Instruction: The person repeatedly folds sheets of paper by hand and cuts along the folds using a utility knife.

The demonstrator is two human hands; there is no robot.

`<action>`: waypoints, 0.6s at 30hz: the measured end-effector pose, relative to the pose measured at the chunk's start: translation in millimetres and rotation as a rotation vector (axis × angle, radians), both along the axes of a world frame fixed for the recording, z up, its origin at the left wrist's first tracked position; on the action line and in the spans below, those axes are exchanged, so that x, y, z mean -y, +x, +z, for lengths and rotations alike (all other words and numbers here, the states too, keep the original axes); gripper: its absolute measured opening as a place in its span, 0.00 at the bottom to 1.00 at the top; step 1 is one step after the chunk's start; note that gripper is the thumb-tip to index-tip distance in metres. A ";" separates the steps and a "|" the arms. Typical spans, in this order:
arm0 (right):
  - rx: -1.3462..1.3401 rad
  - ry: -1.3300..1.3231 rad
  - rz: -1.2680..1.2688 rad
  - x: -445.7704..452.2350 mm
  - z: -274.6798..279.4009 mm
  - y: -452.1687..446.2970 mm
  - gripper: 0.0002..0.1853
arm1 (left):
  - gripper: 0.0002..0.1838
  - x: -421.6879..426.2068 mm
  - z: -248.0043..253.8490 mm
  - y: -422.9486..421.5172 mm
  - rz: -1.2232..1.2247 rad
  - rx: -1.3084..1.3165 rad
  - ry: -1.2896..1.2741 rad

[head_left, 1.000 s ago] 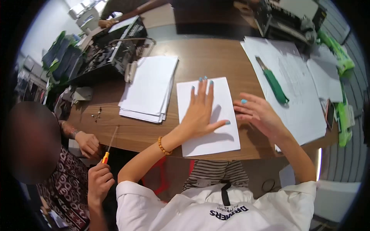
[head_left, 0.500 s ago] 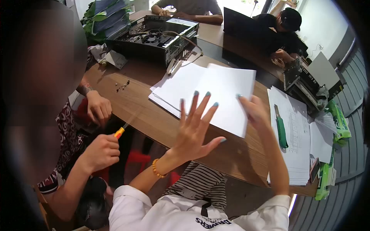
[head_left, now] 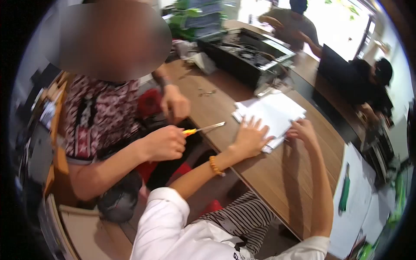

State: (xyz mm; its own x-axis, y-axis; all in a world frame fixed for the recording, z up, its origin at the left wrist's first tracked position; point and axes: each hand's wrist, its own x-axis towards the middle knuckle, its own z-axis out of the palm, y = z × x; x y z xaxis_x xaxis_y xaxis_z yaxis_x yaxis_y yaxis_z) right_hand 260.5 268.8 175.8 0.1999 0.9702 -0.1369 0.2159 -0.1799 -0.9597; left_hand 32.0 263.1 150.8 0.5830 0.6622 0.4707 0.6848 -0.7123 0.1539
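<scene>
A stack of white paper (head_left: 277,106) lies on the wooden table in front of me. My left hand (head_left: 249,138) rests on its near left part, palm down with the fingers spread. At the stack's right edge is my right hand (head_left: 304,131), its fingers bent and pinched on the paper there; the fingertips are partly hidden and blurred. Left of my hands, a person beside me holds a screwdriver (head_left: 210,127) with a yellow handle, its shaft pointing over the table edge.
An open computer case (head_left: 247,56) stands at the back, with small screws (head_left: 207,92) in front of it. To the right, a green utility knife (head_left: 345,190) lies on more papers (head_left: 355,212). Two other people sit across the table (head_left: 277,182).
My view has swung left and tilted. My left hand has come down onto the paper, and the sheet my right hand was moving now lies with the stack. The neighbour still holds the screwdriver.
</scene>
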 end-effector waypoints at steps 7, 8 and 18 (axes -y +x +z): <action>0.597 0.180 -0.057 107.7 37.5 8.3 0.16 | 0.25 10.7 6.3 13.4 0.069 0.063 0.054; 0.600 0.160 -0.111 134.6 43.3 19.2 0.16 | 0.25 16.8 11.8 21.7 0.013 0.063 0.050; 0.972 -0.020 -0.700 334.2 -40.5 159.5 0.33 | 0.16 123.4 75.1 140.8 -0.841 0.164 -0.290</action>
State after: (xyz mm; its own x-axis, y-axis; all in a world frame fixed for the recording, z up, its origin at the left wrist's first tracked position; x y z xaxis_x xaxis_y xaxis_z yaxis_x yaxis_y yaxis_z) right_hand 419.9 -65.4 135.3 0.7115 0.6092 0.3502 0.6987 -0.5606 -0.4444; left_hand 172.8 139.7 225.9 0.8686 0.1534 0.4712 -0.0906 -0.8858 0.4552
